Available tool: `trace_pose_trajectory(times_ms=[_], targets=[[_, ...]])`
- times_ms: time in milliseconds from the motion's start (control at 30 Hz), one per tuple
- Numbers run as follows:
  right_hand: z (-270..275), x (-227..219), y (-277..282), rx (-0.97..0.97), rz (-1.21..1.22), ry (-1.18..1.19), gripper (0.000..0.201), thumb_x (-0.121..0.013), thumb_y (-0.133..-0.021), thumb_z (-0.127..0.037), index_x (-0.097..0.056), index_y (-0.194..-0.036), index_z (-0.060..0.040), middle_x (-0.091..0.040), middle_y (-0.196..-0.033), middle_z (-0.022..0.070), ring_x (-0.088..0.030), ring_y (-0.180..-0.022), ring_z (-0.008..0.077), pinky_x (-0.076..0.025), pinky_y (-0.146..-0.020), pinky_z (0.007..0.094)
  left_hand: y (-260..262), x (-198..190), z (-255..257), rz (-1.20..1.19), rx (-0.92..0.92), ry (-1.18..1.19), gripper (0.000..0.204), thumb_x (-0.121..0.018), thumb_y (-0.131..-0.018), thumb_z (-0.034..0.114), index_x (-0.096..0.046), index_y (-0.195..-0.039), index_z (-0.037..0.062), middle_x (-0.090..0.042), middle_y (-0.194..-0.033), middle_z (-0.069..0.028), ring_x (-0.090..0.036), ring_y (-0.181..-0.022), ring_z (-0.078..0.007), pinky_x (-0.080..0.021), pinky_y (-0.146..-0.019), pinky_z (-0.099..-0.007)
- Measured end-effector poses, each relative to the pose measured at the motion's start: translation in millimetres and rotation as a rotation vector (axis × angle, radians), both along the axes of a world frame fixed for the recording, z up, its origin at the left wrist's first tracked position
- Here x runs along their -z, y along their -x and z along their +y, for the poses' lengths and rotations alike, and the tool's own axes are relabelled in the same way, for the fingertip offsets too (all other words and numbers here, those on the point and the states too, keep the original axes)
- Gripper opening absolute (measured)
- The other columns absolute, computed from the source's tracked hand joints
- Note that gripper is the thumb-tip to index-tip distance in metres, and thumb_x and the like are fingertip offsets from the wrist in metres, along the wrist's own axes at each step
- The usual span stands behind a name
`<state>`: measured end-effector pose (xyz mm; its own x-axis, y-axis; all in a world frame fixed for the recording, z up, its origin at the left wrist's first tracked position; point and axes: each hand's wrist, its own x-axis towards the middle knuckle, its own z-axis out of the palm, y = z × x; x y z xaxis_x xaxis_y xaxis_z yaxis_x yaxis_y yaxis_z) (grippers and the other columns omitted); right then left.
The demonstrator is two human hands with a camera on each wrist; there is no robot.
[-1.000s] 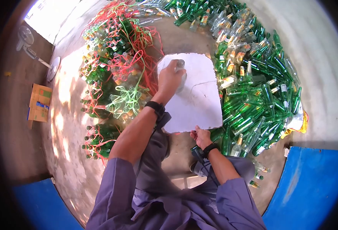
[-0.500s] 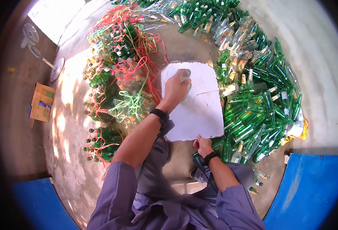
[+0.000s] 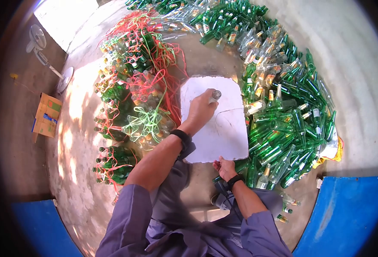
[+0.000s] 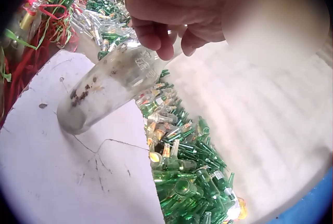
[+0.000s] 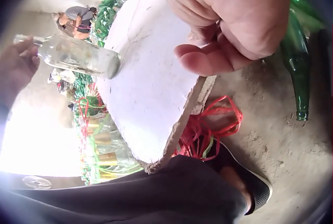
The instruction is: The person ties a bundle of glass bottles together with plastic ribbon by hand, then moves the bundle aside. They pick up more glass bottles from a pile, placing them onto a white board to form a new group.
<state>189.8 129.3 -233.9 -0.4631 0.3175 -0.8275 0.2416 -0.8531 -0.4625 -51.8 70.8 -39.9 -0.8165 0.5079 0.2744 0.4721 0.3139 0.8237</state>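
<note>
My left hand (image 3: 201, 110) grips a clear glass bottle (image 4: 112, 81) around its neck. The bottle stands on a white board (image 3: 217, 139), its base on the surface and dark specks showing on its lower wall. Thin cracks run across the board close to that base. At the board's near edge is my right hand (image 3: 227, 169), its fingers loosely curled around nothing. In the right wrist view its thumb and fingers overlap the board's broken edge, and a green bottle (image 5: 297, 63) lies on the floor beyond it.
Green and clear bottles (image 3: 279, 115) lie heaped along the right and far side. Upright bottles (image 3: 148, 122) tied with red and green ribbon stand to the left. Farther left are a cardboard box (image 3: 47, 115) and a fan (image 3: 38, 37). Another person (image 5: 78, 18) sits in the background.
My left hand has moved the bottle a little rightward and nearer over the board. The right hand stays by the near edge, and the whole head view has shifted slightly.
</note>
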Motion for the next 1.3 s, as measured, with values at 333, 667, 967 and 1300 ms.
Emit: trace_pose_trajectory(times_ms=[333,667,967,1300], targets=[[10.2,17.9,66.5,0.079,0.037,0.085,0.007,-0.045,-0.101,-0.002,-0.046,-0.107,0.0015,-0.057,-0.101,0.0188,-0.067,-0.087,0.0351,-0.063,-0.071,0.0429,7.9,19.1,8.8,0.052,0.098,-0.094,0.033,-0.070,-0.084,0.000,-0.062,-0.115,0.0073,-0.069,-0.085,-0.0115,-0.065,-0.072,-0.0197,-0.051,-0.070,-0.0331],[8.8,-1.0,46.7,0.001,0.066,0.077,0.009,-0.066,-0.091,-0.012,-0.060,-0.092,-0.0061,-0.066,-0.086,0.0085,-0.069,-0.077,0.0224,-0.056,-0.056,0.0294,28.2,16.9,10.5,0.056,-0.028,-0.027,0.032,-0.068,-0.086,0.010,-0.062,-0.117,0.0102,-0.069,-0.082,-0.0107,-0.065,-0.068,-0.0194,-0.052,-0.066,-0.0342],[-14.3,-10.7,38.2,-0.196,0.049,-0.037,0.013,-0.064,-0.091,-0.012,-0.063,-0.100,-0.0025,-0.069,-0.087,0.0080,-0.069,-0.073,0.0180,-0.055,-0.055,0.0271,47.6,18.2,26.5,-0.038,-0.094,-0.021,0.039,-0.068,-0.085,0.018,-0.059,-0.121,0.0044,-0.070,-0.102,-0.0237,-0.066,-0.096,-0.0430,-0.051,-0.084,-0.0469],[-36.2,-31.5,27.4,-0.386,0.003,-0.105,0.017,-0.060,-0.092,-0.016,-0.066,-0.096,-0.0009,-0.069,-0.087,0.0080,-0.067,-0.071,0.0154,-0.055,-0.058,0.0262,77.1,34.5,14.7,-0.047,-0.267,-0.030,0.038,-0.072,-0.080,0.020,-0.061,-0.112,0.0035,-0.069,-0.100,-0.0226,-0.065,-0.096,-0.0430,-0.051,-0.084,-0.0450]])
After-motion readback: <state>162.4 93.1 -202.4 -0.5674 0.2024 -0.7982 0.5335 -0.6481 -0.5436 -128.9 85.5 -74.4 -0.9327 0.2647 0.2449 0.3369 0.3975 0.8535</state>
